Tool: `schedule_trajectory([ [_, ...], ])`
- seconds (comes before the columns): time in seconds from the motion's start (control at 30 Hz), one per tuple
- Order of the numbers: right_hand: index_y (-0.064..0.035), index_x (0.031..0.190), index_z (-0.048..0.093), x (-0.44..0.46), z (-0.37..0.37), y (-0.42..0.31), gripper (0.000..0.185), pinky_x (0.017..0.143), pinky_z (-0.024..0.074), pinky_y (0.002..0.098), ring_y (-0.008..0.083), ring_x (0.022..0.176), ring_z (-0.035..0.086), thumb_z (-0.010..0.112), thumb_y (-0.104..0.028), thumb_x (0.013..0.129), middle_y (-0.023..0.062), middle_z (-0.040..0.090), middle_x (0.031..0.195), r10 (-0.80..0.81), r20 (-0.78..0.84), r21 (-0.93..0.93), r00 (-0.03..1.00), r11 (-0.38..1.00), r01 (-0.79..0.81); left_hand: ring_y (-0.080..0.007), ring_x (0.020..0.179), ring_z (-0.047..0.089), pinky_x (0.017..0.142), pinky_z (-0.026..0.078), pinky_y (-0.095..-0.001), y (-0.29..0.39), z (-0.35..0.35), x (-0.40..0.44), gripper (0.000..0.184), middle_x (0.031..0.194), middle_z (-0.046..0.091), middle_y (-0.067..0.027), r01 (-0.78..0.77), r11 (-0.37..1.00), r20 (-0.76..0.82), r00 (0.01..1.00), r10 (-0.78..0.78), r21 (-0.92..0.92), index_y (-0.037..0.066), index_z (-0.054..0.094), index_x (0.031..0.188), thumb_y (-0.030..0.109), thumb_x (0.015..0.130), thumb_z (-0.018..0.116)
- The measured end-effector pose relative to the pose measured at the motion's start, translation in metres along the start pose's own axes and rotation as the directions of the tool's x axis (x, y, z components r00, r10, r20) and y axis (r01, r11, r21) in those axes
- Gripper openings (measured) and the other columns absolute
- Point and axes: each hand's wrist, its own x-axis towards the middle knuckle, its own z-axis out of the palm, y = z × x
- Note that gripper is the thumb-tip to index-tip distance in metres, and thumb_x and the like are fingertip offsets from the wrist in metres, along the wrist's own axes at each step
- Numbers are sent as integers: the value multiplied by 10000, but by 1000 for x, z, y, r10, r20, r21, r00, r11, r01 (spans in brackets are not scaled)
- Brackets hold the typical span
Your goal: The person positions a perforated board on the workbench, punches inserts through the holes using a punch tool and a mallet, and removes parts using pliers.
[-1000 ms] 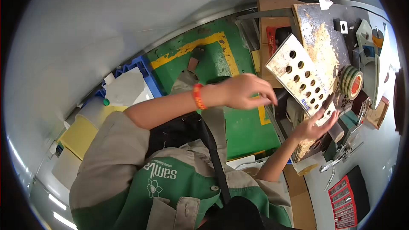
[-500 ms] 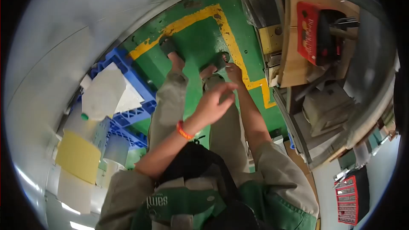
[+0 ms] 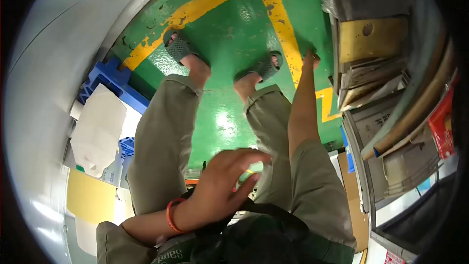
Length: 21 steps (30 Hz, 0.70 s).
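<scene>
My left hand [image 3: 222,183], with a red band on the wrist, is raised over my lap. Its fingers curve, and a gap shows between thumb and forefinger with nothing gripped in it. My right hand [image 3: 311,59] hangs from the outstretched arm at the right, over the green floor [image 3: 229,34] beside the yellow line [image 3: 286,29]. Its fingers look partly curled but are too small to make out. On my feet are dark perforated sandals, the left one [image 3: 181,49] and the right one [image 3: 266,66], the latter nearer my right hand.
At the right stands a shelf with a yellow panel [image 3: 373,39], stacked papers [image 3: 373,80] and a red package [image 3: 443,122]. To the left, a white plastic jug [image 3: 97,129] stands by a blue pallet [image 3: 110,78]. A pale wall [image 3: 44,93] curves behind them.
The view has shifted lower and closer to the floor. My left hand has drawn back toward my lap. My right hand has moved away from the right sandal, out to the right.
</scene>
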Motion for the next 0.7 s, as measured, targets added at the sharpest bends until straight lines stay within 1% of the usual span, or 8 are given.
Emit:
schedule_trajectory([
  [0.03,-51,1143,576,8,18,14,557,648,553,509,342,839,663,755,-412,759,217,663,991,-172,-90,-125,981,979,160,-297,1066,606,905,454,-376,2,-1,0,312,1172,636,-116,1,1000,33,999,0,-16,56,572,1189,35,879,600],
  [0.07,-26,930,607,4,8,-5,414,598,532,499,323,802,668,762,-363,747,198,674,922,-145,97,-130,985,979,157,-297,1066,606,905,454,-376,0,-1,1,312,1172,636,-116,13,1000,29,1000,-13,-10,56,572,1189,35,879,600],
  [0.2,4,960,645,-55,29,-64,264,680,524,411,322,775,648,697,-151,753,161,671,870,-594,-69,182,802,783,595,-294,1029,617,860,476,-362,-3,3,2,328,1149,635,-119,-15,1000,55,998,17,-24,52,555,1214,27,889,585],
  [0.23,-16,1027,662,-48,56,-68,303,705,522,389,296,766,634,692,-106,740,128,651,843,-867,-221,42,447,450,892,-295,1022,618,855,479,-364,-3,3,2,326,1144,634,-123,26,999,59,998,-24,-35,53,558,1214,28,890,585],
  [0.27,-62,1079,679,-85,42,-109,331,733,535,376,271,790,632,676,-80,748,110,630,858,-760,14,260,650,630,732,-296,1015,620,850,482,-365,-4,3,3,325,1139,634,-126,64,997,66,996,-61,-47,55,560,1213,29,890,586],
  [0.33,-68,1036,684,-137,36,-175,196,719,535,378,274,837,635,639,-98,847,115,617,890,-796,43,551,603,523,651,-298,1012,619,845,484,-366,-5,3,6,322,1135,633,-131,37,998,63,997,-34,-47,55,570,1211,32,890,589],
  [0.43,-71,1051,675,-164,52,-252,226,708,551,353,249,802,664,675,-172,849,113,644,914,-929,-68,392,363,310,866,-302,1009,617,846,481,-367,-7,-3,6,311,1130,631,-135,48,996,51,998,-44,-69,52,579,1204,34,893,587],
  [0.7,-84,1004,636,-143,98,-378,298,729,559,443,356,858,665,732,-238,767,168,675,962,-932,-52,85,359,354,931,-310,951,603,819,461,-385,5,-39,13,329,1122,626,-115,-26,999,-21,999,26,-28,87,574,1210,33,886,580],
])
